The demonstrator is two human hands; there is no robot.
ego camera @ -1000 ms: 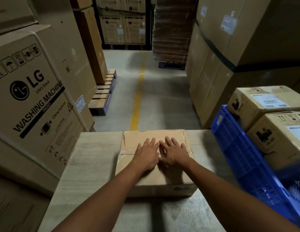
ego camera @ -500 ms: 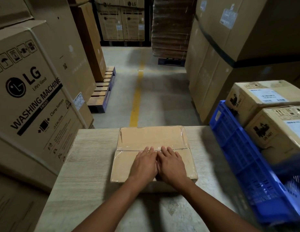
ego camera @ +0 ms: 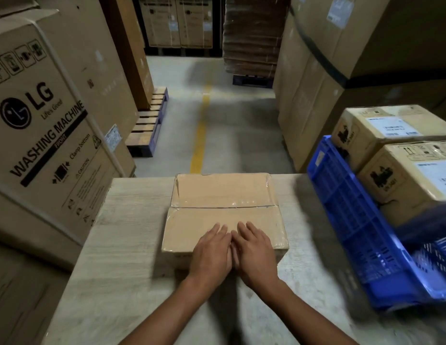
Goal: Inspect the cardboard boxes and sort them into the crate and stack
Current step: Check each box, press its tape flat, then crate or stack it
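While both palms lie flat on the box, risks logged, biggest item first.

Washing-machine carton [ego camera: 42,135]: stands hard against the left edge of the table [ego camera: 132,245]. Anything swung out that side would knock into it.

Crate [ego camera: 353,232]: blue, at the table's right side. Its lower part is blurred, so I cannot tell what it rests on. Two labelled boxes [ego camera: 411,178] stand in it and rise above its rim. Judgement: a third set on top could sit high and slide off, or shift the crate.

Box [ego camera: 224,192]: the one under inspection. It sits mid-table, apart from the crate. Its far edge looks about level with the table's far edge, so a forward push from me would likely send it onto the floor [ego camera: 217,145].

Left hand [ego camera: 212,252] and right hand [ego camera: 256,250]: side by side and touching, fingers straight, resting on the near top flap. Nothing is gripped. Judgement: flat palms give no hold, so a lift from this pose would slip. Hard pressure could cave the flap.

Tape [ego camera: 224,206]: clear, wrinkled along the centre seam and at the corners. Load near the seam might split it.
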